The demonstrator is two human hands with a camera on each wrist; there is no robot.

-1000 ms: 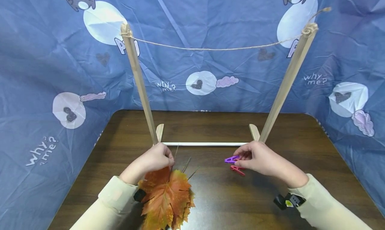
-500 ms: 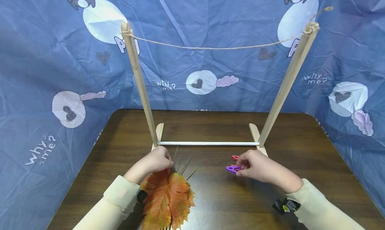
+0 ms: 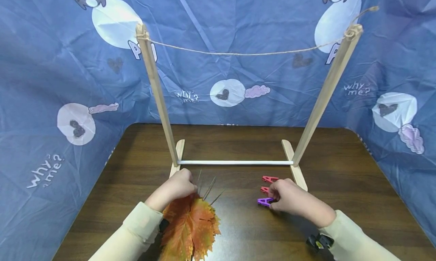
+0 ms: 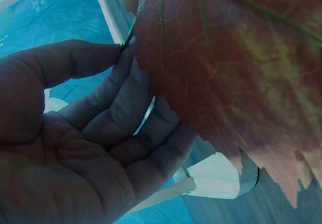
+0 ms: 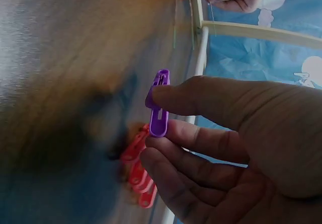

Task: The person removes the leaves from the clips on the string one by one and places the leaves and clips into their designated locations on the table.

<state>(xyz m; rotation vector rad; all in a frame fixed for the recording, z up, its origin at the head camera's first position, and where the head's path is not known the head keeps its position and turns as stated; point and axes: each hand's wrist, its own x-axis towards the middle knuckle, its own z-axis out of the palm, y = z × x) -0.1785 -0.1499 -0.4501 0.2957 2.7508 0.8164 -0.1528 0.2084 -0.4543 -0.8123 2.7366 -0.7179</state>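
In the right wrist view, a purple clothespin (image 5: 159, 121) is pinched between the thumb and fingers of my right hand (image 3: 291, 198), low over the table. Two red clothespins, a far one (image 3: 270, 179) and a nearer one (image 3: 264, 190), lie just beyond it, partly covered by the fingers. My left hand (image 3: 177, 187) pinches the thin stem (image 4: 128, 36) of an orange-red artificial maple leaf (image 4: 226, 68) between thumb and forefinger. More such leaves (image 3: 207, 230) lie layered beneath it at the near left, their stems (image 3: 210, 187) pointing away from me.
Behind the hands stands a wooden frame with a left post (image 3: 157, 94), a right post (image 3: 327, 98) and a white crossbar (image 3: 235, 163). A twine line (image 3: 238, 54) sags between the post tops. Blue printed cloth (image 3: 190, 113) surrounds the brown table (image 3: 231, 143).
My right hand has drawn the purple clothespin toward me, past the red ones, which show more now. The left hand has come slightly nearer, still pinching the stem.
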